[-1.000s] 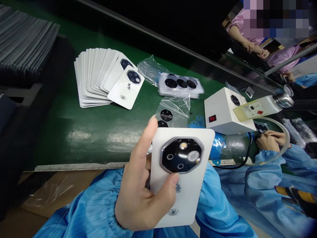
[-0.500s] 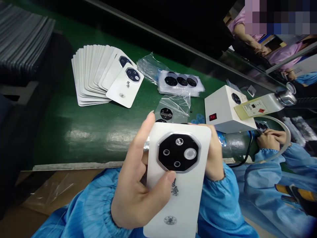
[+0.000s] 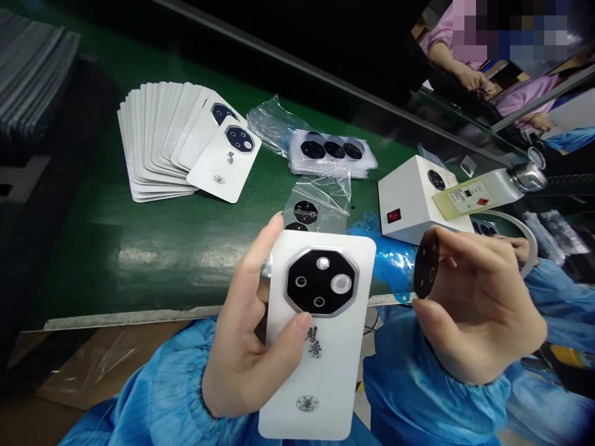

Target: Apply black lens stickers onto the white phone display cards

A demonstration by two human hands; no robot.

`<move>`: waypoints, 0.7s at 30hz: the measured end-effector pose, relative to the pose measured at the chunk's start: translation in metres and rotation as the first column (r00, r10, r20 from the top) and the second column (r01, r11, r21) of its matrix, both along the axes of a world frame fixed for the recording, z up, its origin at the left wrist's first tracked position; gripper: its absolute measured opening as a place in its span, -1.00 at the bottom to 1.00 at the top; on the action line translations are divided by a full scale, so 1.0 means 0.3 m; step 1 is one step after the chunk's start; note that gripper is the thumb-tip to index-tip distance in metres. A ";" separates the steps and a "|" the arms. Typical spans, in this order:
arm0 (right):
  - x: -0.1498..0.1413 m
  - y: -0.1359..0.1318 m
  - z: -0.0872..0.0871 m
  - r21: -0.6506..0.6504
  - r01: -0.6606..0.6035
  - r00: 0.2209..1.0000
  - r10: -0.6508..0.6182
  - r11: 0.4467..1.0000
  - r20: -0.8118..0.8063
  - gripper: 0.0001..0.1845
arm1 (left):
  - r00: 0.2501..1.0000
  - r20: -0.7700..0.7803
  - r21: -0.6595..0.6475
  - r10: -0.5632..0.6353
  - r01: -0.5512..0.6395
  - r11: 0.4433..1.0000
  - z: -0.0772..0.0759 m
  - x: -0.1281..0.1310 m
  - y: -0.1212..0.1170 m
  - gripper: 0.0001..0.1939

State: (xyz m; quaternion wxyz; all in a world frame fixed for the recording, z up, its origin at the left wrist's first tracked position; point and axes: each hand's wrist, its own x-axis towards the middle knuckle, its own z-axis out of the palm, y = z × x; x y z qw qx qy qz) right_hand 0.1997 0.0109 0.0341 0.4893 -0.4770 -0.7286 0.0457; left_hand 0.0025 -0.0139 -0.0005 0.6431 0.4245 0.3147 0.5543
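My left hand (image 3: 246,347) grips a white phone back cover (image 3: 320,371) upright, thumb on its front below the camera plate. An octagonal black camera lens plate (image 3: 320,282) with a silver rim sits on the cover, clear of my fingers. To the right, my right hand (image 3: 478,303) pinches a thin black octagonal lens piece (image 3: 426,263) between thumb and fingers, apart from the cover. Its face turns away at a slant, so its details are hidden.
On the green conveyor belt (image 3: 116,217) lie a fan of white covers (image 3: 153,142), a bagged sheet of black lens pieces (image 3: 332,152) and a plastic bag (image 3: 316,201). A white box with a red switch (image 3: 409,198) stands right, beside a co-worker's hand (image 3: 520,248).
My right hand has left the cover's right edge and moved right, now showing the black lens piece. The cover stays in my left hand, and the view has shifted slightly.
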 end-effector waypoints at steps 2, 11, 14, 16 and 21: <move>-0.009 -0.002 0.000 0.026 -0.034 0.998 0.032 0.999 0.057 -0.50 | 0.999 0.033 -0.016 -0.020 0.020 1.000 -0.009 0.001 0.002 -0.35; -0.039 -0.003 0.016 0.035 -0.104 0.948 0.089 0.994 0.306 -0.49 | 0.985 0.162 -0.120 -0.062 0.082 0.989 -0.033 0.006 0.015 -0.53; -0.054 -0.005 0.025 -0.012 -0.105 0.918 0.101 0.994 0.384 -0.55 | 0.999 0.043 -0.130 -0.001 0.007 0.992 -0.041 0.006 0.019 -0.56; -0.065 -0.005 0.029 -0.038 -0.112 0.877 0.116 0.993 0.466 -0.55 | 0.999 -0.036 -0.132 0.023 -0.027 0.991 -0.047 0.006 0.020 -0.57; -0.087 -0.002 0.026 -0.062 -0.201 0.814 0.202 0.978 0.545 -0.56 | 0.991 -0.131 -0.088 0.036 -0.047 0.995 -0.059 0.007 0.019 -0.59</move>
